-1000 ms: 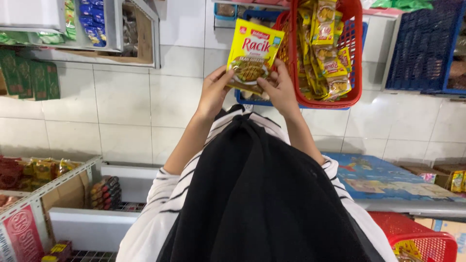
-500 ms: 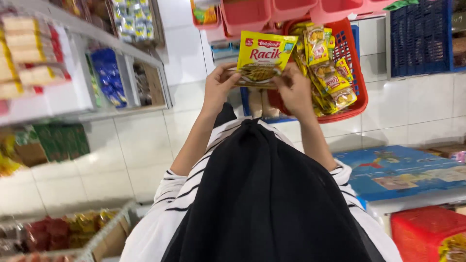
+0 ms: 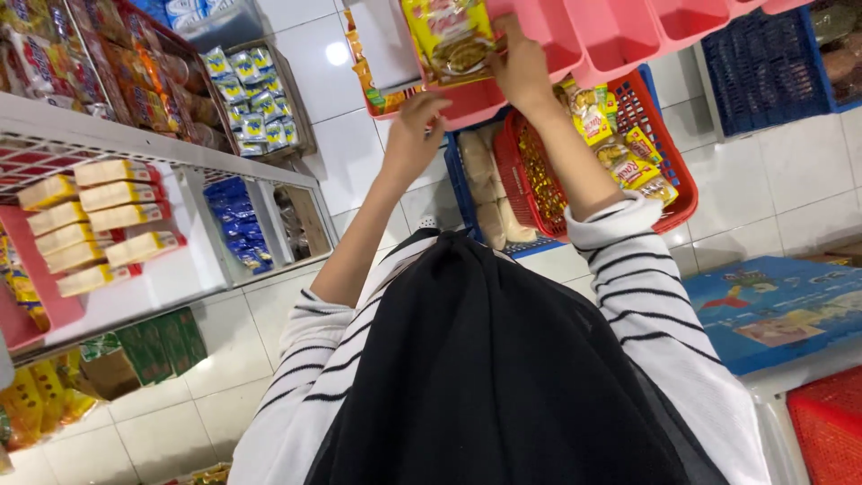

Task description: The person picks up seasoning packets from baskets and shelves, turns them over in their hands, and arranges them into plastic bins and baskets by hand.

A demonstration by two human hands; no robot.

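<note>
The yellow sachet pack you held up was cut off by the top edge. Your right hand hid its right side; fingertips behind it couldn't be seen. The pink basket beside the pack ran off-frame too.

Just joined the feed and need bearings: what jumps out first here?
Both hands reach up at top centre: the right hand holds a yellow packet against a pink basket, the left hand just beneath its edge. Below right hangs a red basket of yellow sachets; yellow boxes line the left shelf.
</note>
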